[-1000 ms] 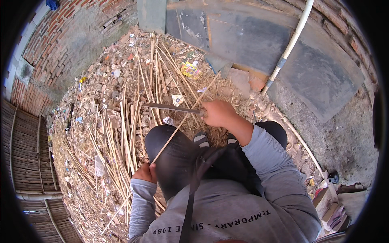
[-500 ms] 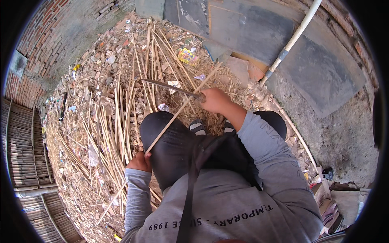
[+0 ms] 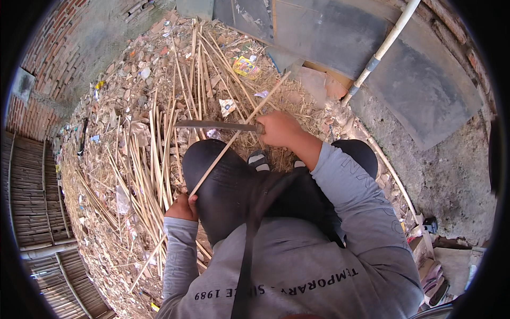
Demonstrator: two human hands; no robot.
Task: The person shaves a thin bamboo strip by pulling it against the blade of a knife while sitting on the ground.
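A long, thin bamboo strip (image 3: 213, 166) runs slantwise over my left thigh, from lower left to upper right. Its near end is gripped in my closed left hand (image 3: 183, 207). My right hand (image 3: 284, 130) is wrapped round the handle of a long-bladed knife (image 3: 215, 125). The blade points left and crosses the strip close to the handle; whether its edge touches the strip, I cannot tell. On the ground left of my legs lie several loose bamboo strips (image 3: 154, 154), and another spread of them (image 3: 199, 80) lies beyond my knees.
Rubble and scraps (image 3: 114, 95) cover the ground. A grey panel (image 3: 329, 37) and a slanting pale pole (image 3: 385, 50) stand ahead right, beside a rough wall (image 3: 451, 181). A bamboo-slat screen (image 3: 34, 186) is at far left. My knees flank my feet (image 3: 259, 160).
The knife has swung round so its tip sits lower and farther left, with the blade nearly level across the view. My left hand and the bamboo strip have barely shifted.
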